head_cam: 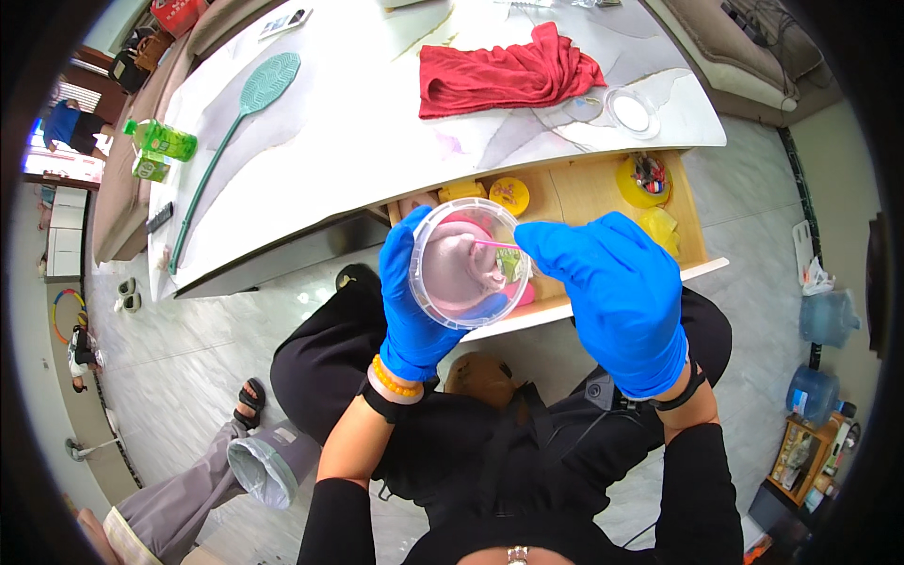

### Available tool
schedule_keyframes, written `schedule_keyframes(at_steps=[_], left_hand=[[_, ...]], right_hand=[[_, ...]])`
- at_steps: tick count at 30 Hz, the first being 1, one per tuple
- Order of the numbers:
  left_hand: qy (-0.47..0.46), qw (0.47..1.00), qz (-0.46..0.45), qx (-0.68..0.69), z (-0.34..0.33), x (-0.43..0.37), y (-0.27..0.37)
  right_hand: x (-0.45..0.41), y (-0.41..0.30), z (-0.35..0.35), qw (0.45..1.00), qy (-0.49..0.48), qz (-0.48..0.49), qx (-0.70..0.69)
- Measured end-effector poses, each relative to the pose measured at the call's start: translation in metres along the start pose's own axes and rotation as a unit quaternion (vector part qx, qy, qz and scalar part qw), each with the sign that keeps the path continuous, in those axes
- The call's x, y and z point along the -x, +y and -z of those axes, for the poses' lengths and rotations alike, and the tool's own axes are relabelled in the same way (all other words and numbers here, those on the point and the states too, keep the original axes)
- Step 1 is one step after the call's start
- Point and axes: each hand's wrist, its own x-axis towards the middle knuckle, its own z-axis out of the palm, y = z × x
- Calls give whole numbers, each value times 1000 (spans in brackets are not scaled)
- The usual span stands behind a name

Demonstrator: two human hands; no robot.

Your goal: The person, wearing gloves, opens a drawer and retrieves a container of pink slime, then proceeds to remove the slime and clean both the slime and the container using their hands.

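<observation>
My left hand (406,311), in a blue glove, grips a round clear plastic tub (417,272) around its side, with the open mouth facing up. Inside lies a soft pinkish-mauve, slime-like mass (448,272), folded and bunched toward the right. My right hand (614,296), gloved the same way, pinches a thin pink stick (498,244) between thumb and fingers. The stick's far end touches the mass inside the tub. Both hands are above an open wooden drawer (579,191). A round clear lid (633,113) lies on the marble-patterned table (339,148).
In the drawer are a yellow round container (510,195), a yellow tape roll (635,185) and a yellow bag (660,229). A red cloth (501,74), a green fly swatter (268,83) and a green bottle (166,140) rest on the table. A lined bin (265,470) stands beside another person's leg (183,470).
</observation>
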Motion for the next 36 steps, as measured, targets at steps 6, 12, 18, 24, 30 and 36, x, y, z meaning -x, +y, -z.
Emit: schedule_keyframes(at_steps=[6, 12, 18, 24, 30, 36], left_hand=[[26, 924, 223, 310, -39, -9, 22], [-1, 998, -61, 14, -60, -1, -22], [-21, 998, -32, -40, -70, -11, -12], [-5, 999, -32, -28, -76, -7, -14], [-29, 996, 6, 83, -85, 3, -33], [-64, 995, 55, 43, -65, 2, -30]], right_hand=[[23, 33, -35, 998, -30, -9, 56], [50, 53, -3, 980, -161, -107, -44], [47, 68, 35, 977, -172, -118, -47], [23, 58, 41, 998, -22, -50, 32], [35, 81, 0, 982, -147, -96, 61], [25, 84, 31, 997, -3, -64, -44]])
